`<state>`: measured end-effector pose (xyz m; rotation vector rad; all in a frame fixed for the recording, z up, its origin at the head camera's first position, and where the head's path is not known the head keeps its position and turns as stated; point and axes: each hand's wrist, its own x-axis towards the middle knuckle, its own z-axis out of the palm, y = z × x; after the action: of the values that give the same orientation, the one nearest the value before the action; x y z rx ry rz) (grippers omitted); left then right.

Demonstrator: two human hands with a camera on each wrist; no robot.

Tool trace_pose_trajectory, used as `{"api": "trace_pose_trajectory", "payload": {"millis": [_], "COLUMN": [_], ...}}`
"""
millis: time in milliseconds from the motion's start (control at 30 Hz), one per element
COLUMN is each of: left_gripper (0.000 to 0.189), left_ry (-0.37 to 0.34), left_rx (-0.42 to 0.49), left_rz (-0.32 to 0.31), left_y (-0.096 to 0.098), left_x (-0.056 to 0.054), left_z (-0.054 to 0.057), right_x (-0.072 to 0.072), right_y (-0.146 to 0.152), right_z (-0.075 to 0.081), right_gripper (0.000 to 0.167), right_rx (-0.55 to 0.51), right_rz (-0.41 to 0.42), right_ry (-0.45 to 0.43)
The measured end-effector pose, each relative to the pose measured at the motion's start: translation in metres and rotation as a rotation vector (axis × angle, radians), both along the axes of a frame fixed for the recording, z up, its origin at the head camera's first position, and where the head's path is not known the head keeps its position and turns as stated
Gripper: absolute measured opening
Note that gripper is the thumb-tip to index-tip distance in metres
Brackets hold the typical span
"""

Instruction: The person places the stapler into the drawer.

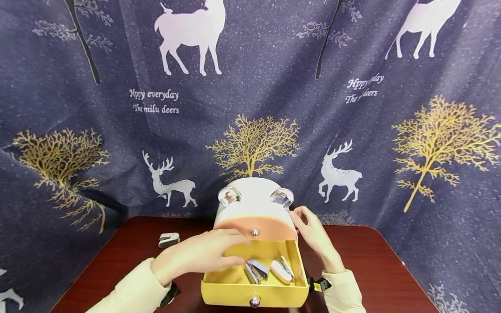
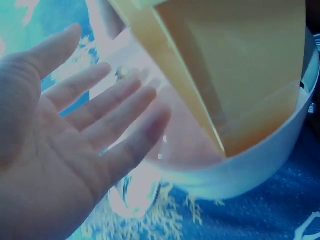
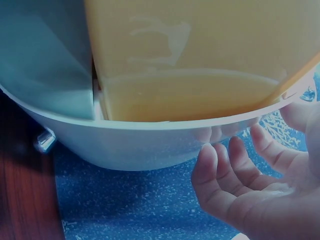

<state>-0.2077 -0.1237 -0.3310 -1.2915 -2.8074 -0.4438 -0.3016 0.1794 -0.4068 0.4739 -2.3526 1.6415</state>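
A white desktop drawer box (image 1: 252,195) with two round silver ornaments stands on the table, its yellow lower drawer (image 1: 227,296) pulled out. Inside lie a blue-and-grey stapler (image 1: 255,271) and a white stapler (image 1: 282,270). Over the drawer's left side hovers my left hand (image 1: 207,252), fingers extended and holding nothing; the left wrist view shows its bare palm. My right hand (image 1: 313,232) is at the box's right side, fingers loosely bent around nothing. In the right wrist view its fingertips (image 3: 206,155) are close to the white wall; contact is hard to tell.
A small white-and-black stapler (image 1: 169,240) lies on the dark red table (image 1: 375,269), left of the box. Above the open drawer is an orange front with a silver knob (image 1: 255,232). A dark blue cloth (image 1: 266,82) printed with deer and trees hangs behind.
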Motion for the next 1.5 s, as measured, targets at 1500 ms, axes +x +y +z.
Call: {"api": "trace_pose_trajectory", "payload": {"millis": [1500], "left_gripper": [0.026], "left_ry": [0.166], "left_rx": [0.358], "left_rz": [0.656], "left_y": [-0.162], "left_x": [-0.037], "left_z": [-0.130], "right_x": [0.005], "right_y": [-0.003], "right_z": [0.006], "right_gripper": [0.018], "right_rx": [0.004], "right_rz": [0.001], "right_ry": [-0.003]}}
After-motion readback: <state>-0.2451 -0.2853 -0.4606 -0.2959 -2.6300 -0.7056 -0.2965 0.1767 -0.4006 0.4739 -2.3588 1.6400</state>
